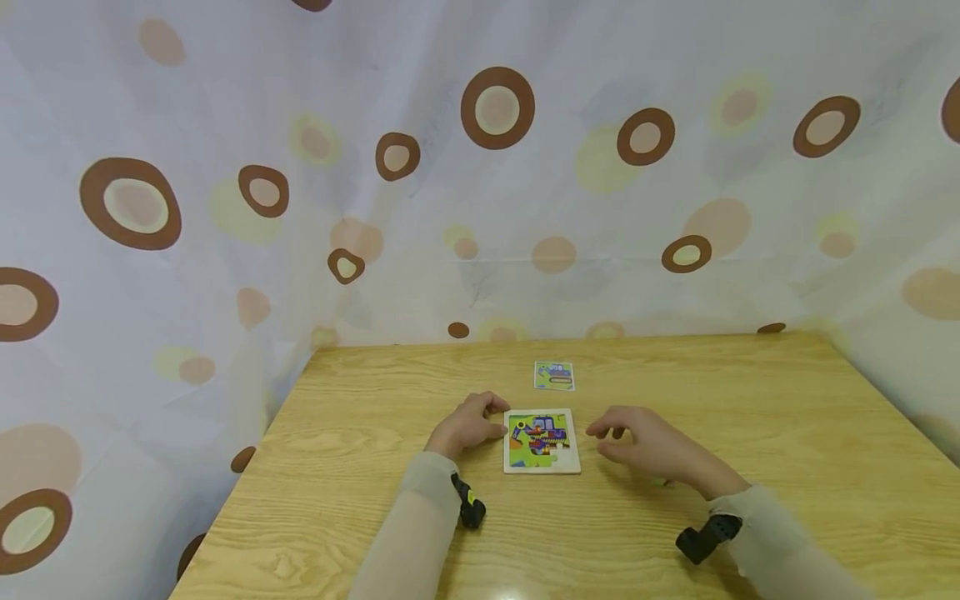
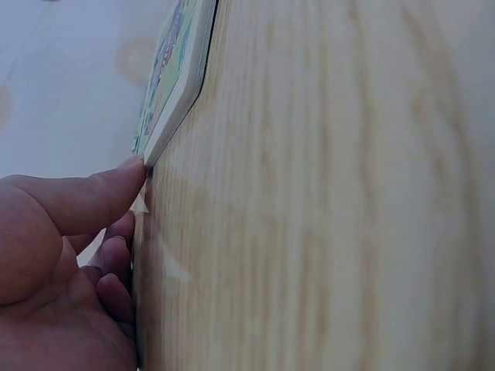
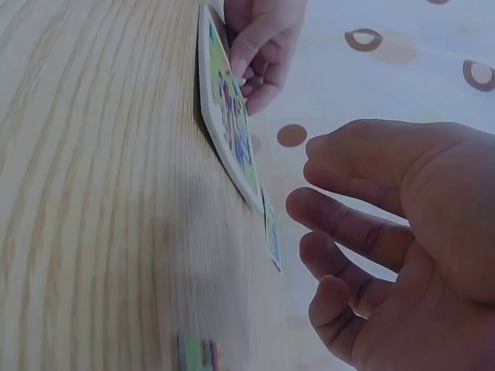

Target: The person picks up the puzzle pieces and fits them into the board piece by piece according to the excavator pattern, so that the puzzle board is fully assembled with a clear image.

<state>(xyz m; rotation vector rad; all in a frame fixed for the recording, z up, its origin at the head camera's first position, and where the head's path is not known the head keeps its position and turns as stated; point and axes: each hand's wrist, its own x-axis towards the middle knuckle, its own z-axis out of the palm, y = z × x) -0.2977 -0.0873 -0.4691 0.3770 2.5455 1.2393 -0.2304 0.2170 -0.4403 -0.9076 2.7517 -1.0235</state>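
Note:
A square jigsaw puzzle in a pale tray lies flat on the table, showing a purple digger on green. Its lower right has a bare, piece-shaped gap. My left hand rests at the tray's left side, thumb against the edge near a corner, as the left wrist view shows. To the right of the tray my right hand hovers, fingers loosely bent and holding nothing. Under it, a loose puzzle piece lies on the wood, mostly hidden by the hand in the head view.
Behind the tray lies a small picture card with a similar digger. The wooden table ends at a hanging white cloth with brown rings, which also closes off both sides.

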